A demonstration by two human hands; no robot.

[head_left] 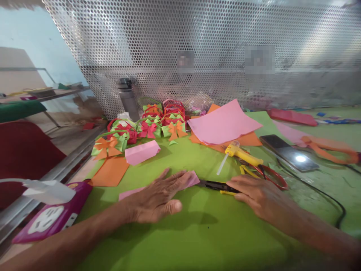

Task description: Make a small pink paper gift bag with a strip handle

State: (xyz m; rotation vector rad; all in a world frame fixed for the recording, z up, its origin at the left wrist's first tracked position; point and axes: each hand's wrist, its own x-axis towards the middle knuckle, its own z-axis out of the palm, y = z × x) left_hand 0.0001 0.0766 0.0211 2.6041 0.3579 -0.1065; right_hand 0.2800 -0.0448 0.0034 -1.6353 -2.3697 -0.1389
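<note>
My left hand (158, 195) lies flat, fingers stretched out and thumb spread, over a pink paper strip (193, 179) on the green tabletop. One end of the strip shows past my fingertips and the other behind my wrist. My right hand (254, 190) is closed around a black and yellow utility knife (216, 185). Its tip points left and meets or nearly meets the strip's right end; I cannot tell whether they touch. Just beyond my left hand sits a folded pink paper piece (142, 152). A yellow glue gun (244, 155) with a clear glue stick lies above my right hand.
Small paper baskets with bows (152, 126) stand at the back, near a grey bottle (128, 98). Pink sheets (225, 122) lie behind the glue gun. Right are a phone (287, 152), a black cable (318, 192) and red-handled scissors (278, 180). Left sits a purple power strip (81, 194).
</note>
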